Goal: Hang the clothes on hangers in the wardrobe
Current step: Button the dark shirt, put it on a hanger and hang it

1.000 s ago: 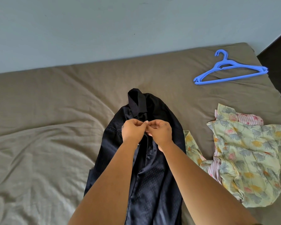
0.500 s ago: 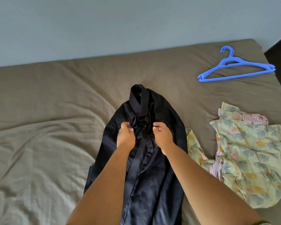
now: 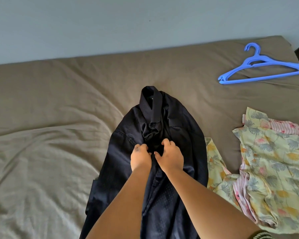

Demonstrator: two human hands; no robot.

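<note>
dark navy shirt [image 3: 155, 169] lies front-up on the bed [image 3: 59, 118], collar toward the wall, hem running out of view at the bottom edge. both hands sit on the placket just below the collar. left hand [image 3: 140, 158] has its fingers curled into the cloth on its side of the opening; right hand [image 3: 171, 157] likewise, fingers bent and pinching the other edge. the two are nearly touching at the thumbs. whether a button is being worked cannot be told, as the cloth there is too dark.

step in hand, by my reading: working the shirt front near the neck, to ready it for a hanger.

to do it well: hold both front edges close to the placket, not out in the loose cloth. keep the collar flat and centred. leave the neck wide enough for a hanger's shoulders to pass.

blue hanger [image 3: 264, 66] lies well apart, far right corner of the bed. floral garment [image 3: 274, 169] is heaped just beside the shirt's right side, one corner touching it. mind not to drag it along.
</note>
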